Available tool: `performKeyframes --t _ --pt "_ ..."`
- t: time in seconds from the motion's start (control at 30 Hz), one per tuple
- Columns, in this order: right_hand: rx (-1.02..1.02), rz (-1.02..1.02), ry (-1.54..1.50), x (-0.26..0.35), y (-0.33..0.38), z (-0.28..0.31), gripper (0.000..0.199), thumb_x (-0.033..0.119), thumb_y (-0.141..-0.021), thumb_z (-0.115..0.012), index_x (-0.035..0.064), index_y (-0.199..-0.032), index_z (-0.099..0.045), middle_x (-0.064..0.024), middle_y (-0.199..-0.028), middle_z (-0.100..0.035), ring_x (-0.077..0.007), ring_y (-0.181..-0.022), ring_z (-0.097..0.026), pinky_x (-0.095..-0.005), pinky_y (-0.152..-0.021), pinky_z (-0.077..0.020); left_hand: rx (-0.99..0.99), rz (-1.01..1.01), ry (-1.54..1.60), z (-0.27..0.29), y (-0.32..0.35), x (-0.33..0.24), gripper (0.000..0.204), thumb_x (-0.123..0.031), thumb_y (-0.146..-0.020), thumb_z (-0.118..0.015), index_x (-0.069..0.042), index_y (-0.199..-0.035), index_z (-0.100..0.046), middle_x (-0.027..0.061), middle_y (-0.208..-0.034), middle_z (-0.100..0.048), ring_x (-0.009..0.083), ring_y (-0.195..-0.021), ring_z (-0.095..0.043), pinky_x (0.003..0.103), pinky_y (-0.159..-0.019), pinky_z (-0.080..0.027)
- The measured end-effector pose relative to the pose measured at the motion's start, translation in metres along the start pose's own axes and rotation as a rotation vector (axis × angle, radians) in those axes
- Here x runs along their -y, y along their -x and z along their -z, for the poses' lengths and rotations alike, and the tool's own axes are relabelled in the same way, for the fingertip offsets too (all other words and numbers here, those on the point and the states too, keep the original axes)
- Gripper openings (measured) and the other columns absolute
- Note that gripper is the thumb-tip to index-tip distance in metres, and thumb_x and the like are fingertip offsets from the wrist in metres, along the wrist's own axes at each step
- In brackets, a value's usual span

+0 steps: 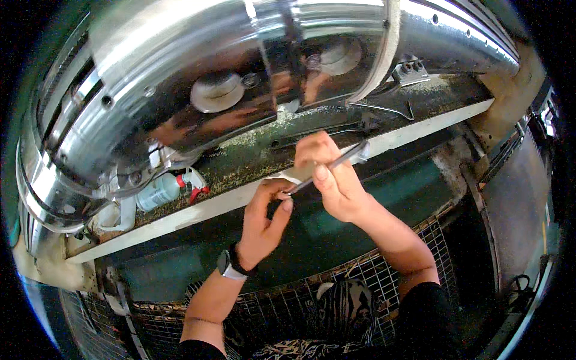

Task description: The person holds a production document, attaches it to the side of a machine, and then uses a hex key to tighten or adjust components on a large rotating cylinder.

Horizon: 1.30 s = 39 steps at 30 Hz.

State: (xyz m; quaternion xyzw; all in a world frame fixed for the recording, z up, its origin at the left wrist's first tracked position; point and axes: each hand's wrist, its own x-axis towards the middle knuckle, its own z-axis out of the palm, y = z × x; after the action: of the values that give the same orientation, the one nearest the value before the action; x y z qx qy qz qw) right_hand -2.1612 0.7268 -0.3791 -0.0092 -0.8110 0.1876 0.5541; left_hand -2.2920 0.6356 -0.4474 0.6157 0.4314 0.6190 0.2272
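Your right hand [336, 180] pinches the thin metal tool [327, 171] at frame centre; left hand [267, 219] fingers pinch its lower tip. Keep the grip steady and low, clear of the gritty ledge [252, 156] and the shiny drum [198, 66] above.

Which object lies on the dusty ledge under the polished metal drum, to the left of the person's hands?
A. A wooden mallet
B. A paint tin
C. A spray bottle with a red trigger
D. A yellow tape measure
C: a pale spray bottle with a red trigger lies on its side on the ledge, left of the left hand.
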Motion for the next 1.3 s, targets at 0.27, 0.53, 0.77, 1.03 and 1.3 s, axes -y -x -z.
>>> performKeyframes --t 0.27,0.53,0.77,1.03,1.3 --pt "-0.001 -0.107 0.152 0.0 -0.007 -0.005 0.014 0.006 -0.08 -0.061 0.0033 -0.086 -0.049 -0.0141 -0.079 -0.056 -0.0345 -0.07 -0.057 -0.0386 -0.061 -0.0469 0.099 -0.15 -0.176 0.02 -0.015 -0.02 0.01 -0.003 -0.085 -0.054 0.0 -0.094 -0.057 0.0102 -0.09 -0.058 0.0168 -0.077 -0.054 0.027 -0.071 -0.044" --pt "-0.055 -0.079 0.432 -0.019 -0.007 -0.01 0.017 0.012 -0.077 -0.064 0.0076 -0.084 -0.049 -0.0105 -0.076 -0.056 -0.0317 -0.067 -0.057 -0.0398 -0.054 -0.0472 0.249 -0.515 -0.53 0.004 -0.044 -0.087 0.046 -0.008 -0.072 -0.068 -0.003 -0.115 -0.052 0.015 -0.123 -0.044 0.0275 -0.094 -0.055 0.036 -0.082 -0.046" --pt "-0.024 -0.134 0.381 -0.015 -0.009 -0.008 0.023 0.019 -0.072 -0.064 0.0089 -0.087 -0.05 -0.0112 -0.075 -0.059 -0.0294 -0.068 -0.06 -0.0381 -0.055 -0.0477 0.344 -0.751 -0.749 0.008 -0.071 -0.097 0.033 -0.02 -0.066 -0.073 -0.007 -0.094 -0.062 0.0065 -0.084 -0.055 0.0248 -0.074 -0.057 0.034 -0.063 -0.049" --pt "-0.034 -0.207 0.302 -0.006 0.005 -0.022 0.032 0.013 -0.071 -0.061 0.0046 -0.1 -0.052 -0.0133 -0.09 -0.057 -0.0324 -0.078 -0.06 -0.0398 -0.065 -0.0496 0.113 0.009 0.168 0.005 -0.06 -0.099 0.013 -0.004 -0.087 -0.048 -0.002 -0.099 -0.052 0.0092 -0.088 -0.058 0.0191 -0.075 -0.059 0.026 -0.059 -0.045" --pt "0.023 -0.255 0.216 -0.032 0.019 -0.033 0.031 0.014 -0.07 -0.063 0.0056 -0.098 -0.054 -0.0117 -0.09 -0.056 -0.0302 -0.077 -0.059 -0.0364 -0.064 -0.0493 0.128 -0.544 -0.355 -0.001 -0.059 -0.076 0.018 -0.007 -0.08 -0.06 -0.004 -0.096 -0.054 0.0079 -0.088 -0.049 0.0149 -0.062 -0.045 0.027 -0.056 -0.038"
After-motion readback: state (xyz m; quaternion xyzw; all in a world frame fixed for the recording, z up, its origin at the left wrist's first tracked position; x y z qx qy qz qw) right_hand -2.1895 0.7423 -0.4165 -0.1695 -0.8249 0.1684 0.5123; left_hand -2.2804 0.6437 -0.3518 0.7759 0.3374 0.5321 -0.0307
